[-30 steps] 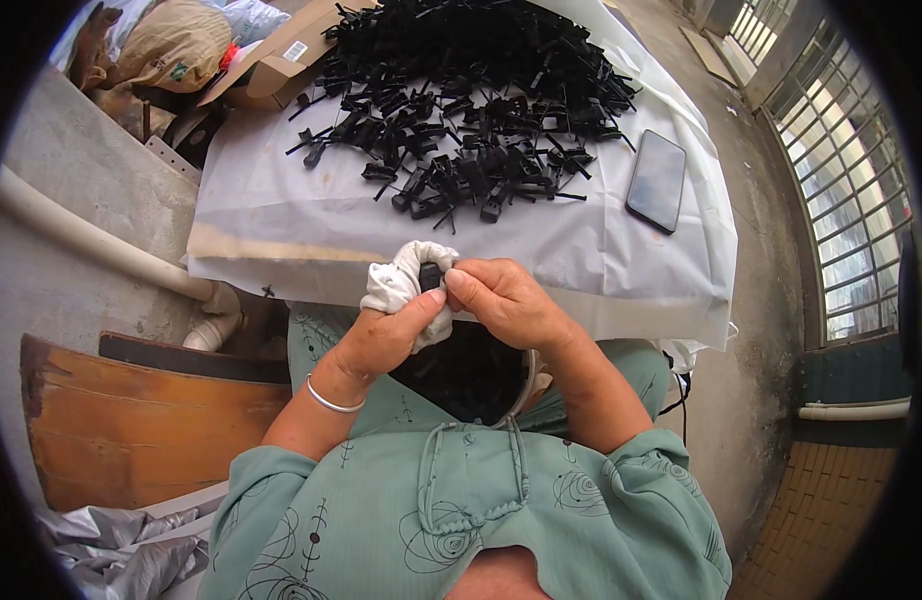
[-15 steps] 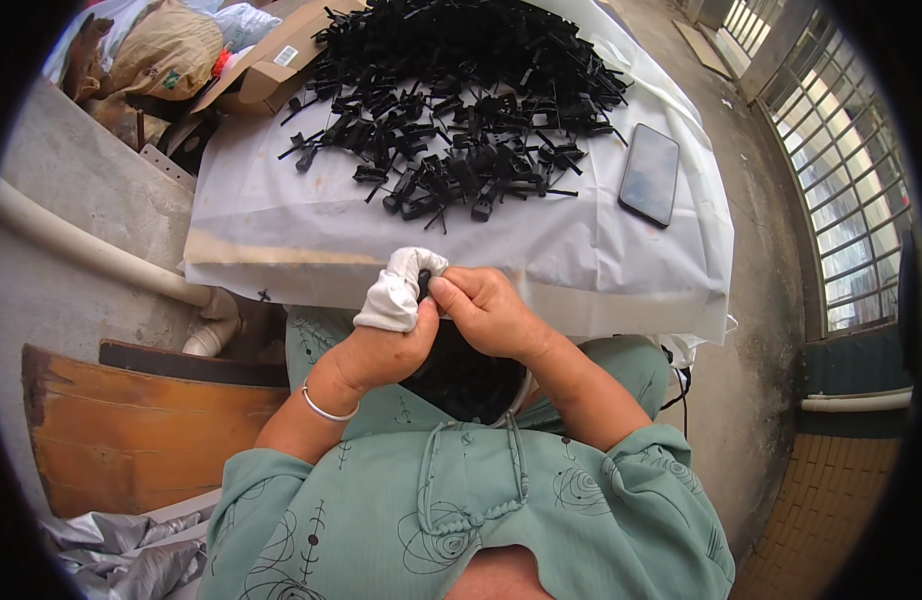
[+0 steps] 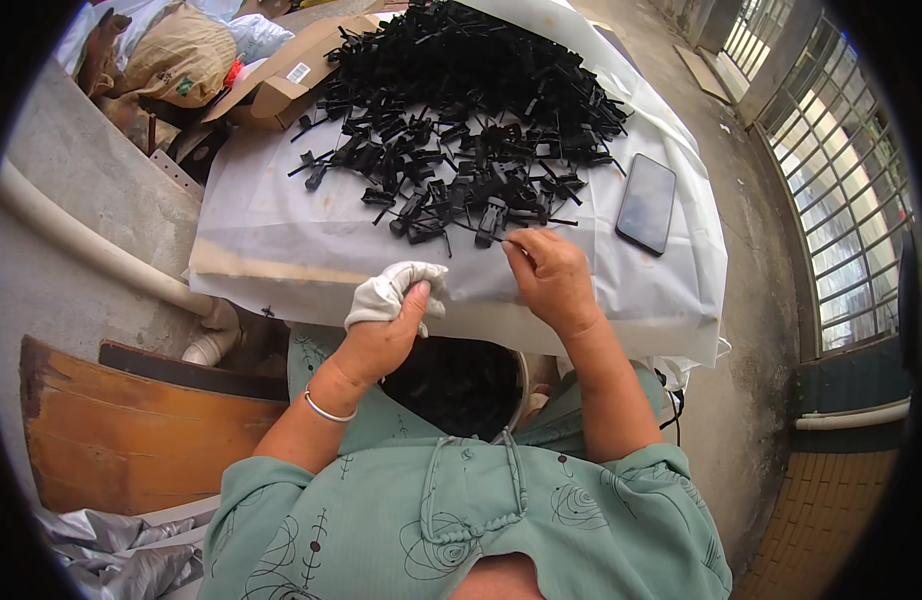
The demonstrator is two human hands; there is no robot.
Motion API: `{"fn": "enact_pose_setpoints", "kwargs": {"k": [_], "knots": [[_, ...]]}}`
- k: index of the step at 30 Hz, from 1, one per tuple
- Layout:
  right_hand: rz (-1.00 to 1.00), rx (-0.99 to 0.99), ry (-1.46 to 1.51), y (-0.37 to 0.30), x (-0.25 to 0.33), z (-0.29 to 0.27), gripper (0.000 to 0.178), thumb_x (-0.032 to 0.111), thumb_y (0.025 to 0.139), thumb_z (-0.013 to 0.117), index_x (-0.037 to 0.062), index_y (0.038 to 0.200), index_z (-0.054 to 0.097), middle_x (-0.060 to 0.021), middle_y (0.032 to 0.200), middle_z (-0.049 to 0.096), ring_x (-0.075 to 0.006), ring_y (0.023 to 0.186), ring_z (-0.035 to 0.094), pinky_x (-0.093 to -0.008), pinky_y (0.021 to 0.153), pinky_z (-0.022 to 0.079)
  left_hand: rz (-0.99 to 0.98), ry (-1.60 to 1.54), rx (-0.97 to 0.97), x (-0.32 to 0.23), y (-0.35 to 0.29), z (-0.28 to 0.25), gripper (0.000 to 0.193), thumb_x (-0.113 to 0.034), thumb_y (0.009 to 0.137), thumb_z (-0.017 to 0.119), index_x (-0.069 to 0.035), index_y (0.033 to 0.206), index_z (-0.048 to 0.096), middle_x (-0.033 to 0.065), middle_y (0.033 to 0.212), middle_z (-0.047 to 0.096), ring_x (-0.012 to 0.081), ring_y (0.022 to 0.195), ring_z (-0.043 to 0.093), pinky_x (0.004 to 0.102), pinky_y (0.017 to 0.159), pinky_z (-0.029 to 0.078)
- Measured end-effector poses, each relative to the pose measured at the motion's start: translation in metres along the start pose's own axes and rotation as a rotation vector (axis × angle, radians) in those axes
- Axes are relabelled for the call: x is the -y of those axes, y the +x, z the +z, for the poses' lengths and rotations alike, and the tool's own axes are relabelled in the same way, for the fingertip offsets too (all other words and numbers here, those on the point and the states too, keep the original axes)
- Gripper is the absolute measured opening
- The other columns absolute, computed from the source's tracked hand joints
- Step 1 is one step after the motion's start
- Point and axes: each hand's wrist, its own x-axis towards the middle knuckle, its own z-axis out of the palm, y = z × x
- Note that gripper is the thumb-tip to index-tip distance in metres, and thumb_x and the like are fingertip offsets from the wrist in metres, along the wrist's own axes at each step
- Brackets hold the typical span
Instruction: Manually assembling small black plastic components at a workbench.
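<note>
Black plastic parts (image 3: 461, 105) lie heaped on the tabletop (image 3: 306, 238) at twelve o'clock. Right hand (image 3: 556, 277), one o'clock: fingers pinching one part's stem (image 3: 497, 238). Left hand (image 3: 384, 338), eleven o'clock: fingers under white cloth (image 3: 381, 298), grip indeterminable.

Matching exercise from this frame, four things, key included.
1. phone
2. white cloth
3. bracelet
4. cardboard box

A. silver-coloured
B. left of the pile of black parts
C. right of that pile
D. over part of the left hand, thumb bare

Pairs: 1-C, 2-D, 3-A, 4-B
</note>
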Motion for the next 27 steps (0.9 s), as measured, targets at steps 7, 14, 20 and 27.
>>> {"fn": "enact_pose_setpoints", "kwargs": {"k": [7,14,20,27], "knots": [[0.085,0.087,0.430,-0.018,0.023,0.001,0.010,0.009,0.079,0.066,0.0004,0.084,0.063,-0.0084,0.068,0.058,-0.0163,0.057,0.052,-0.0275,0.052,0.042,-0.397,-0.984,0.039,-0.010,0.034,0.020,0.022,-0.017,0.091,0.053,-0.007,0.111,0.053,0.0061,0.093,0.063,0.0111,0.073,0.059,0.0222,0.057,0.048],[-0.025,0.023,0.247,-0.014,0.056,-0.009,0.016,0.009,0.078,0.068,0.0004,0.087,0.058,-0.0060,0.061,0.051,-0.0146,0.051,0.046,-0.0273,0.047,0.038,0.091,-0.334,-0.019,0.003,0.029,0.032,0.026,-0.008,0.090,0.053,-0.003,0.115,0.049,0.0061,0.096,0.058,0.0106,0.078,0.058,0.0235,0.064,0.048],[0.181,0.025,0.406,-0.013,0.040,-0.001,0.016,0.014,0.083,0.065,0.0021,0.080,0.054,-0.0022,0.057,0.048,-0.0087,0.052,0.041,-0.0247,0.046,0.035,0.037,-0.324,0.189,-0.013,0.011,0.029,0.026,-0.005,0.087,0.053,0.002,0.111,0.049,0.0049,0.093,0.055,0.0068,0.073,0.054,0.0212,0.060,0.048],[0.183,0.318,0.566,-0.012,0.042,-0.013,0.022,0.018,0.091,0.053,0.0000,0.078,0.054,-0.0037,0.057,0.046,-0.0111,0.053,0.040,-0.0273,0.049,0.037,0.080,-0.107,0.016,-0.007,0.009,0.032,0.025,-0.002,0.083,0.057,0.004,0.107,0.053,0.0054,0.089,0.058,0.0087,0.074,0.055,0.0231,0.064,0.049]]}}
